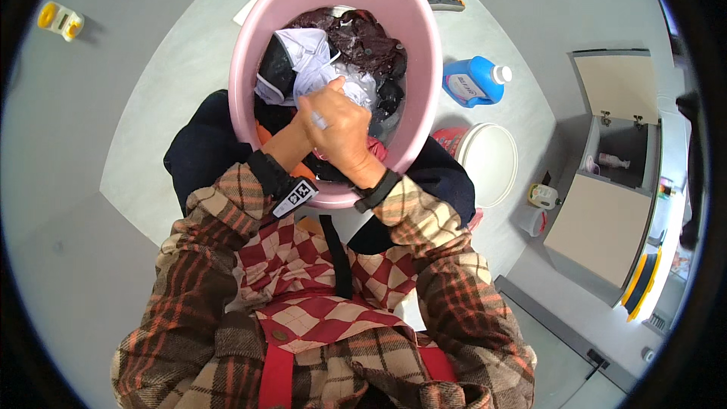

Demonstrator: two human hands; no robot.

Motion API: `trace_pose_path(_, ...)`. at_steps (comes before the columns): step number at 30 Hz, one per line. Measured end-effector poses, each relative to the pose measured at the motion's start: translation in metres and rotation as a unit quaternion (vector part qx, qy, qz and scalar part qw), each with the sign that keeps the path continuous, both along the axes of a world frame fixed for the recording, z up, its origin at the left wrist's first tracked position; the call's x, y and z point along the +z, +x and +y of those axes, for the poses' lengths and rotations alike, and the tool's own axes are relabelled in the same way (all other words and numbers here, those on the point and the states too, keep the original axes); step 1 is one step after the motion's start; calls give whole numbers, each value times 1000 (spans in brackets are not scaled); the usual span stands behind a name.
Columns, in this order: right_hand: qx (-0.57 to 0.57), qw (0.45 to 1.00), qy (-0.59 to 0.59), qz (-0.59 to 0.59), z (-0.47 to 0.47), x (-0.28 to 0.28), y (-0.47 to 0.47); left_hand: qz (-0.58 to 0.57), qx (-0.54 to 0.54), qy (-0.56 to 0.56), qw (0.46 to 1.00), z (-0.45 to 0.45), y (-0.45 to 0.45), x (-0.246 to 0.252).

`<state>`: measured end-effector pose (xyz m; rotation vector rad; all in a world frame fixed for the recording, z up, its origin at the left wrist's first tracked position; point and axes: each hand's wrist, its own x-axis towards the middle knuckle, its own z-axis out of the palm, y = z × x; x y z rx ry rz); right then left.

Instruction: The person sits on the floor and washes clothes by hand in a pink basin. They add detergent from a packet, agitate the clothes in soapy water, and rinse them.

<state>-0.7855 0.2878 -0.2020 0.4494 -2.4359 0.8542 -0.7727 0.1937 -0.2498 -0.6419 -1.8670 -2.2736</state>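
Observation:
My right hand (343, 128) is clenched over a pale lavender garment (311, 54) with dark trim, a bit of the cloth showing between the fingers. Pressed against it is my left hand (295, 133), largely hidden behind the right and also gripping the garment. Both hands are above a pink plastic tub (423, 28), between my knees. In the tub, wet dark brown clothing (366, 40) lies in water at the far side. A red cloth (376, 147) and an orange cloth (304, 172) show near and under my wrists.
Right of the tub stand a blue detergent bottle (471, 82) with a white cap and a lidded white bucket (491, 165). A squeegee-like tool (446, 0) is beyond. A yellow-and-white object (61, 20) lies far left. An open cabinet (619, 147) is at far right.

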Motion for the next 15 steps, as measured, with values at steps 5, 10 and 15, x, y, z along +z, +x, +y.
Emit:
trace_pose_path(5,-62,991,-7,-121,-4,1,0,-345,-131,171,913,-3,8,-6)
trace_pose_path(10,-32,994,6,-102,-3,-7,0,-458,-100,257,845,4,12,3)
trace_pose_path(15,-34,916,-244,-316,39,-18,-23,-511,-186,282,790,-4,9,33)
